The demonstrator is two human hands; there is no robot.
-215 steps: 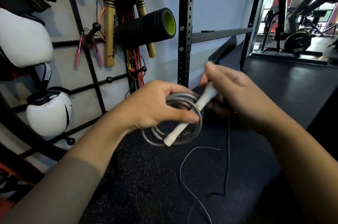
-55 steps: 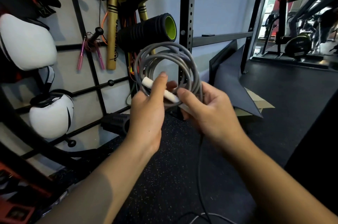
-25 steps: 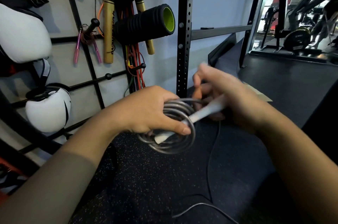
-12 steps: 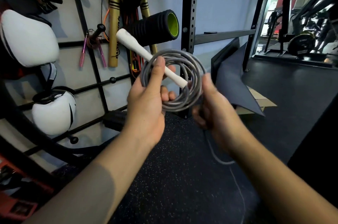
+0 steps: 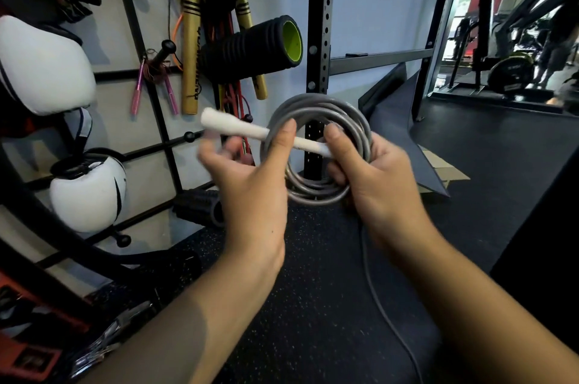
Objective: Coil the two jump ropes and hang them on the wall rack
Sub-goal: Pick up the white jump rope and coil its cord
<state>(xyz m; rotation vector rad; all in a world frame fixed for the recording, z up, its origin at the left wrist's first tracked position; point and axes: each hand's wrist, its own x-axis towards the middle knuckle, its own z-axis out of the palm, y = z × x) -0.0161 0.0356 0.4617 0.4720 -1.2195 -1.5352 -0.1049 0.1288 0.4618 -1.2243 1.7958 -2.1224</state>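
A grey jump rope (image 5: 316, 107) is wound into a round coil held upright in front of me. Its white handle (image 5: 238, 129) lies across the coil, sticking out to the left. My left hand (image 5: 250, 183) pinches the coil's left side with the thumb over the handle; its other fingers are blurred. My right hand (image 5: 376, 183) grips the coil's right side, thumb on the handle's end. A loose grey tail (image 5: 382, 305) hangs from under the right hand to the floor. The black wall rack (image 5: 163, 133) with knobbed pegs is at left. A pink-handled rope (image 5: 150, 82) hangs on one peg.
On the rack hang white boxing gloves (image 5: 47, 64), gold sticks (image 5: 191, 48) and a black foam roller (image 5: 257, 51). A black perforated upright (image 5: 319, 23) stands behind the coil. Another roller (image 5: 200, 208) lies on the speckled black floor. Cardboard (image 5: 445, 170) and gym machines are at right.
The coil has dropped slightly and shifted right. The handle has tilted down to nearly level. My right hand has moved up from the tail onto the coil's right side.
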